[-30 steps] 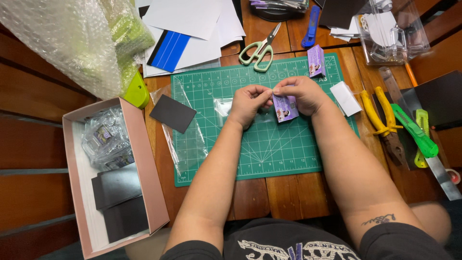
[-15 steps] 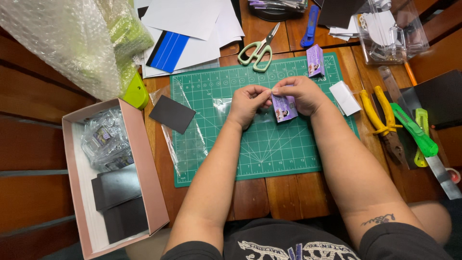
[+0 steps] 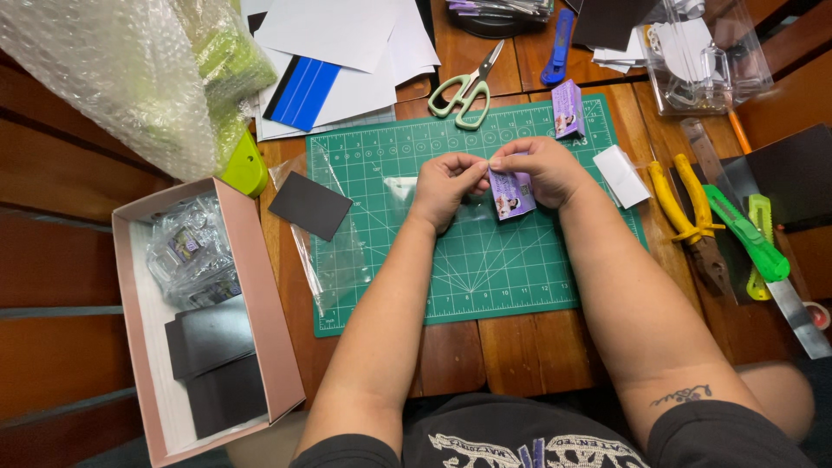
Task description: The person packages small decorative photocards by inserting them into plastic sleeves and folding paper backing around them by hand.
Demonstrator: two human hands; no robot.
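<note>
Beside the pink box (image 3: 260, 295) (dark cards (image 3: 212, 347) inside), both hands (image 3: 494, 178) together, pinching a purple card (image 3: 511, 192).

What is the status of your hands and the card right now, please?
Left hand and right hand both pinching the purple card over the green mat. Scissors nearby, not in the way.

left hand (image 3: 444, 186): fingers pinched | right hand (image 3: 539, 169): fingers pinched | fingertips meeting, forearms converging
</note>
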